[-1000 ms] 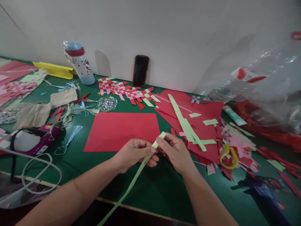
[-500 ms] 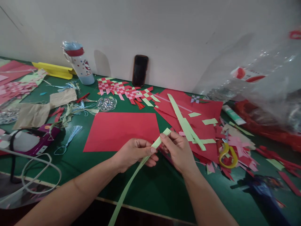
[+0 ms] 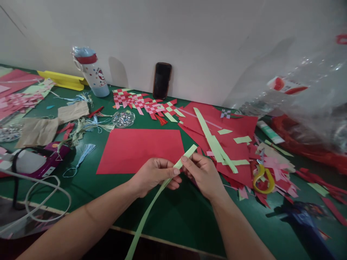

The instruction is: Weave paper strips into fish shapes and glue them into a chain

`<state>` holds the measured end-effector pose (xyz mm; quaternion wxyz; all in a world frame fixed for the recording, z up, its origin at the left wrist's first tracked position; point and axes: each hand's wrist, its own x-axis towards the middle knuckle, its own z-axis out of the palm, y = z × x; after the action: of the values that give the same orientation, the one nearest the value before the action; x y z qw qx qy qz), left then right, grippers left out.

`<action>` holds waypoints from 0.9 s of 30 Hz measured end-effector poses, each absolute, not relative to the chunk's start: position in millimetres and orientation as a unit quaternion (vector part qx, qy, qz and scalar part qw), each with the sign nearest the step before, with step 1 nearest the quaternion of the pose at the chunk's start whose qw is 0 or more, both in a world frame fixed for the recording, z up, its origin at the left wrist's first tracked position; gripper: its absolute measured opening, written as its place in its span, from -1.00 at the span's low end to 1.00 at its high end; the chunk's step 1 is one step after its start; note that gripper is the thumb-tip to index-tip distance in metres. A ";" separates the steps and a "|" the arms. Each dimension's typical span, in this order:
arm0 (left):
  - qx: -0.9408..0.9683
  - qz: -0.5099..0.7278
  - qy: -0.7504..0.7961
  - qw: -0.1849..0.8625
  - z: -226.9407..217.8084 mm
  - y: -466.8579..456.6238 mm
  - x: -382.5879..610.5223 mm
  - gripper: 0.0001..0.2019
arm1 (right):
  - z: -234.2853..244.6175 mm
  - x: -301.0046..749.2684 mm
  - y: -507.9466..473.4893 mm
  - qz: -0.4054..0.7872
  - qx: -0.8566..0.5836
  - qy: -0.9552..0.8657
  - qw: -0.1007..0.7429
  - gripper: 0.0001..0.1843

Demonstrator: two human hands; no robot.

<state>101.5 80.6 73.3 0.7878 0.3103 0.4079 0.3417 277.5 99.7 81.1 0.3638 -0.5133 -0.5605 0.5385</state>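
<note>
A long light-green paper strip (image 3: 151, 206) runs up from the bottom edge of the view into both hands. My left hand (image 3: 159, 174) pinches it between thumb and fingers. Close beside it, my right hand (image 3: 199, 171) grips the strip near its upper end, which pokes out past the right thumb. The far fingers of both hands are partly hidden. Just behind the hands, a plain red paper sheet (image 3: 141, 150) lies flat on the green table.
Woven paper pieces (image 3: 146, 104) and a phone (image 3: 162, 80) are at the back, beside a bottle (image 3: 92, 74). Red sheets (image 3: 238, 126) with green offcuts, yellow-handled scissors (image 3: 263, 180) and scraps lie right. A purple glue gun (image 3: 51, 159), its cable and tassels (image 3: 84, 153) are left.
My right thumb and fingers have shifted slightly left and down along the strip, so more of its upper end shows. My left hand has stayed nearly in place.
</note>
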 end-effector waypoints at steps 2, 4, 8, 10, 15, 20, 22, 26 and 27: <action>0.305 0.339 0.411 0.789 74.9 80.7 101.8 -0.63 | 79.3 279.3 101.2 0.548 -0.508 -0.537 0.392 -0.61; 0.304 0.336 0.411 0.791 76.6 80.7 102.0 -0.63 | 78.3 280.6 102.8 0.555 -0.499 -0.512 0.426 -0.63; 0.306 0.331 0.411 0.793 77.3 80.2 102.4 -0.64 | 78.5 281.5 104.6 0.554 -0.487 -0.498 0.455 -0.63; 0.308 0.331 0.411 0.792 76.4 80.0 102.5 -0.65 | 78.4 281.4 104.6 0.552 -0.486 -0.497 0.460 -0.63; 0.309 0.334 0.410 0.790 74.1 79.9 102.5 -0.67 | 76.5 279.9 103.0 0.560 -0.486 -0.496 0.451 -0.64; 0.304 0.344 0.413 0.787 73.5 80.4 102.5 -0.68 | 76.7 276.7 100.0 0.555 -0.495 -0.545 0.387 -0.65; 0.305 0.344 0.413 0.786 73.3 80.5 102.3 -0.68 | 77.8 275.7 99.1 0.550 -0.496 -0.563 0.366 -0.66; 0.303 0.341 0.410 0.790 75.1 78.0 101.6 -0.72 | 82.6 275.6 96.3 0.542 -0.504 -0.561 0.370 -0.63; 0.302 0.341 0.409 0.791 76.1 76.5 101.5 -0.74 | 84.2 275.9 95.1 0.540 -0.509 -0.554 0.377 -0.61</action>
<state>101.5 76.5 76.1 0.7908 0.3022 0.4088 0.3409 275.9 95.1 84.2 0.3774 -0.5089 -0.5540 0.5401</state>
